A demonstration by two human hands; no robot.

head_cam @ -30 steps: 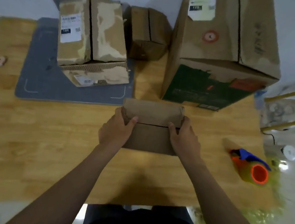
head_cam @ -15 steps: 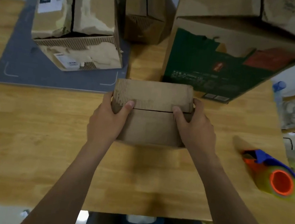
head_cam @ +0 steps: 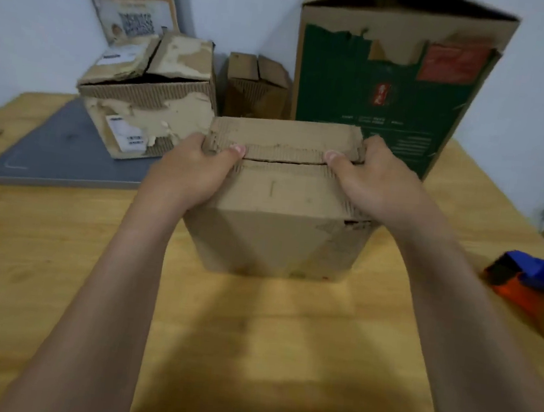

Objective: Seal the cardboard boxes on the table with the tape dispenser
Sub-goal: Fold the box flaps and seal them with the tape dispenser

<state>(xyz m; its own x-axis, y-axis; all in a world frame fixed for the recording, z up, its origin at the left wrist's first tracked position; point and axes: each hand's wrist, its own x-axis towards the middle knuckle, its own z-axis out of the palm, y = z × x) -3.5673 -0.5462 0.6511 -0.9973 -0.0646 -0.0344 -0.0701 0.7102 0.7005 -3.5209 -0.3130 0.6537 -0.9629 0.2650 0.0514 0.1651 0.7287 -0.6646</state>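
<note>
Pale wall (head_cam: 32,9) fills the upper frame. Printed board (head_cam: 134,4) leans against it, upper left. Wooden bench (head_cam: 248,338) spans the lower frame.

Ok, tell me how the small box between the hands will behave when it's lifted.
The small box is probably light: the left hand and right hand grip only its top edges. Its worn, peeled top flaps likely flex under pressure. Flat-sided, it should slide, not roll.
</note>
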